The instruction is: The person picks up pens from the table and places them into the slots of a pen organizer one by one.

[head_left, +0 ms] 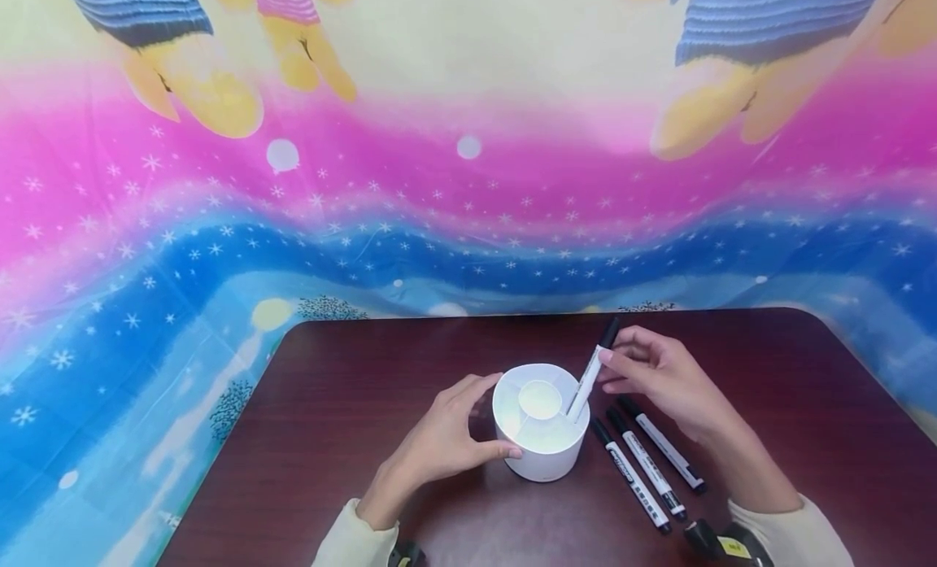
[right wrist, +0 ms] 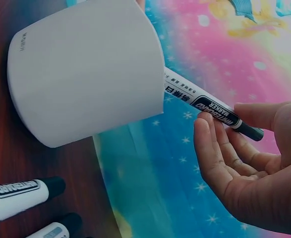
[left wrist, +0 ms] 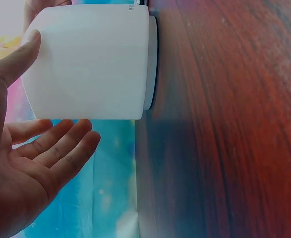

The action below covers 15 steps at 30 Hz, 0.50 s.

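Note:
A white round holder (head_left: 542, 466) with a ring in its middle stands on the table. My left hand (head_left: 446, 437) rests around its left side, thumb on the near wall and fingers at the back; in the left wrist view the thumb touches the holder (left wrist: 86, 64) and the other fingers of the hand (left wrist: 31, 168) are spread by it. My right hand (head_left: 673, 388) pinches a black-capped whiteboard marker (head_left: 589, 376) near its cap, the lower end inside the holder's right part. The right wrist view shows the marker (right wrist: 200, 99) between thumb and fingertips of the hand (right wrist: 254, 163), leaning out of the holder (right wrist: 86, 69).
Three more black-capped markers, a left one (head_left: 631, 477), a middle one (head_left: 647, 463) and a right one (head_left: 669, 449), lie side by side to the right of the holder. The dark red table (head_left: 351, 388) ends at a colourful patterned cloth (head_left: 439, 185) behind it.

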Available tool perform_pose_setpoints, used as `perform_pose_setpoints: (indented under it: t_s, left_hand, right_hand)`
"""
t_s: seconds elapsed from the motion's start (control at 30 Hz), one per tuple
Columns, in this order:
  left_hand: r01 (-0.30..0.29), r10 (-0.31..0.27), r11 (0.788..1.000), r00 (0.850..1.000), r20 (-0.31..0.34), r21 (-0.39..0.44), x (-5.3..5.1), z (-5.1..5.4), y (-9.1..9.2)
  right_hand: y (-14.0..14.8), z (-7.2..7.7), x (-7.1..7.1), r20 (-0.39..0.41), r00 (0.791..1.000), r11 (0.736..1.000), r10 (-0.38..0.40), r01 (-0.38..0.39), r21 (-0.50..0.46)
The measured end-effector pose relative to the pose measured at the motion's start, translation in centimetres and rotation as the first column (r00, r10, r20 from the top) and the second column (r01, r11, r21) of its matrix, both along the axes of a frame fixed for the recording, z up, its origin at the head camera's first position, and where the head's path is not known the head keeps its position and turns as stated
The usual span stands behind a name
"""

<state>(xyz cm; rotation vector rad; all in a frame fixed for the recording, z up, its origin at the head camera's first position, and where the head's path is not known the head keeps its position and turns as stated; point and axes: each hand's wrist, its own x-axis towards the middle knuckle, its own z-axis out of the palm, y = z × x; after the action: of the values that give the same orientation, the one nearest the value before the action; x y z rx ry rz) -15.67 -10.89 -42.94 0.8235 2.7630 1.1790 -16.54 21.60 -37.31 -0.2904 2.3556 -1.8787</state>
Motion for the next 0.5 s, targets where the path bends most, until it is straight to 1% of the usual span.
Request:
perform_pose_setpoints:
  t_s: [0.17,0.4,0.5]
  left_hand:
    - [-0.001,0.001,1.0,1.0,-0.005,-0.007,0.0,0.0,0.0]
    - [0.006,-0.006,1.0,1.0,-0.012,0.002,0.0,0.0,0.0]
    - [0.006,-0.006,1.0,1.0,-0.015,0.005,-0.1,-0.1,0.0]
  right_hand:
    - [-0.3,-0.5,0.0,0.01,1.0,1.0,-0.001,0.001,0.019]
    - [-0.6,-1.0,-0.2,0.013,1.0,0.997,-0.017,0.016,0.073]
    - [-0.7,-1.3,-0.4,0.008,1.0,0.997,-0.015,0.015,0.074]
